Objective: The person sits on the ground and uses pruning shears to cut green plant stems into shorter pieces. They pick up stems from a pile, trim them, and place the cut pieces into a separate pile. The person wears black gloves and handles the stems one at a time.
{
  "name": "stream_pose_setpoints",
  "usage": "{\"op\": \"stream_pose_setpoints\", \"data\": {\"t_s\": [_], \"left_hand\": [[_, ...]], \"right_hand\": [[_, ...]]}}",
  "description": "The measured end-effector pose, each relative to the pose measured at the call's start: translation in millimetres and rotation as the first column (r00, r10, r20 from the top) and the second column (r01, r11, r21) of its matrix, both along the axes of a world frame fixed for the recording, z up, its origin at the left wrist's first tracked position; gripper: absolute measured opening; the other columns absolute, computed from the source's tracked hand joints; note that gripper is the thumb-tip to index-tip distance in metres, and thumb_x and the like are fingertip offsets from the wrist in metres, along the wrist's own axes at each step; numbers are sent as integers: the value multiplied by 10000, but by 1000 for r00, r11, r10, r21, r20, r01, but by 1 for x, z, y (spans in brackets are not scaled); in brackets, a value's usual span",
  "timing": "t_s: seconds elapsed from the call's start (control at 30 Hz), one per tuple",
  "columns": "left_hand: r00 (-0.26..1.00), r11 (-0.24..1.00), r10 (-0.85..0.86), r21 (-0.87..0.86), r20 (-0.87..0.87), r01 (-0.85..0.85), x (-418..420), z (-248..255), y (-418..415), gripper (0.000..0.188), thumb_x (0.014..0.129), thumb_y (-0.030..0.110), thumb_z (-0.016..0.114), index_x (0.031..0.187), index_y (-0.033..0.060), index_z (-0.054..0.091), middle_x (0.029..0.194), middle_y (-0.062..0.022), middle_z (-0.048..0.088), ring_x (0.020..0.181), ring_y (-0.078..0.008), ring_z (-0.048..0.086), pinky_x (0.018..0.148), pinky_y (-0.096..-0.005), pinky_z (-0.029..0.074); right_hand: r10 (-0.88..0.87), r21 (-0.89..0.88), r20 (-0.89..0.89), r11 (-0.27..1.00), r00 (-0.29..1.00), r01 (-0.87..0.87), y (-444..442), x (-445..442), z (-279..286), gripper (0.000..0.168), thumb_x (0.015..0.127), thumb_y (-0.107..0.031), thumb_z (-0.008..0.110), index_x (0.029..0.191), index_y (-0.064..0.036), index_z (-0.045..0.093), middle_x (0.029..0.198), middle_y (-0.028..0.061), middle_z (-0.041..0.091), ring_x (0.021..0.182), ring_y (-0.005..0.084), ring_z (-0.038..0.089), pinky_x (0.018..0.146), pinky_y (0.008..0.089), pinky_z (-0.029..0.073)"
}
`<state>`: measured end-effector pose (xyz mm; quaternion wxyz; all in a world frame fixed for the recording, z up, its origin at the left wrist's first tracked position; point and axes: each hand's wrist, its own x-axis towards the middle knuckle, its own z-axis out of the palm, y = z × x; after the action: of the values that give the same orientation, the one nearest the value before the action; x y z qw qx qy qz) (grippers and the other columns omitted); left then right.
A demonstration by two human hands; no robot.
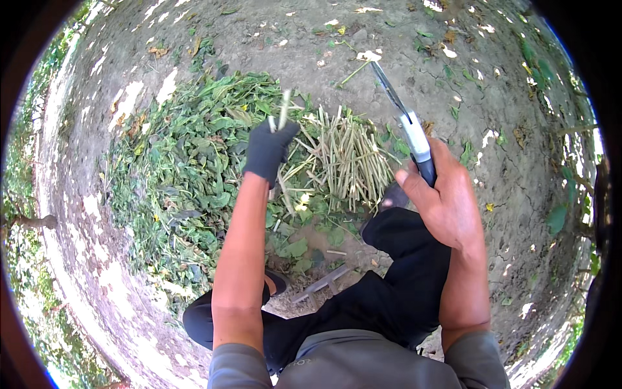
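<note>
My left hand (272,146), in a dark fingerless-looking glove, is closed around a few short pale stem pieces (285,108) that stick up from the fist and are slightly blurred. It hovers at the right edge of a heap of green leaves (204,131). My bare right hand (444,189) grips the dark handle of a long-bladed cutting tool (413,133), whose silvery body and narrow blade point away from me. Its exact kind is hard to tell. Between my hands, a pile of cut stems (352,163) lies on the ground, mostly side by side.
Dry, cracked soil (311,44) with scattered leaves surrounds the heap. A loose green stem (354,74) lies beyond the tool's tip. Between my legs, a low wooden piece (320,283) rests near the ground. My shoe (392,195) is beside the stem pile.
</note>
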<state>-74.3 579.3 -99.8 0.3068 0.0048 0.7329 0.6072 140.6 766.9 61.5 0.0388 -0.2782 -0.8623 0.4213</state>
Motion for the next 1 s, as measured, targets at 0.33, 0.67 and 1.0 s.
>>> {"op": "stream_pose_setpoints", "data": {"t_s": [0.33, 0.67, 1.0], "left_hand": [[804, 738, -519, -627, -291, 250, -39, -114, 110, 461, 788, 336, 677, 1119, 16, 658, 1085, -255, 672, 1037, -397, 647, 901, -454, 507], [548, 444, -825, -758, -137, 478, -75, -193, 168, 458, 862, 281, 588, 1225, 2, 598, 1171, -250, 646, 1090, -409, 616, 948, -454, 483], [567, 725, -673, -577, -475, 376, -91, -121, 159, 255, 882, 292, 632, 1040, 97, 676, 980, -187, 693, 919, -375, 662, 818, -474, 513]], "right_hand": [[-229, -117, 46, 965, 972, 233, 23, 12, -3, 416, 827, -155, 707, 1165, 50, 577, 803, 97, 613, 724, 193, 584, 674, 306, 472], [-276, -72, 77, 957, 958, 282, 31, 9, -11, 569, 791, -373, 771, 1154, 30, 595, 821, 57, 620, 730, 165, 586, 690, 288, 459], [-296, -79, 68, 950, 953, 301, 25, 11, -17, 600, 778, -288, 771, 1233, 48, 570, 848, 70, 640, 756, 171, 605, 710, 288, 482]]}}
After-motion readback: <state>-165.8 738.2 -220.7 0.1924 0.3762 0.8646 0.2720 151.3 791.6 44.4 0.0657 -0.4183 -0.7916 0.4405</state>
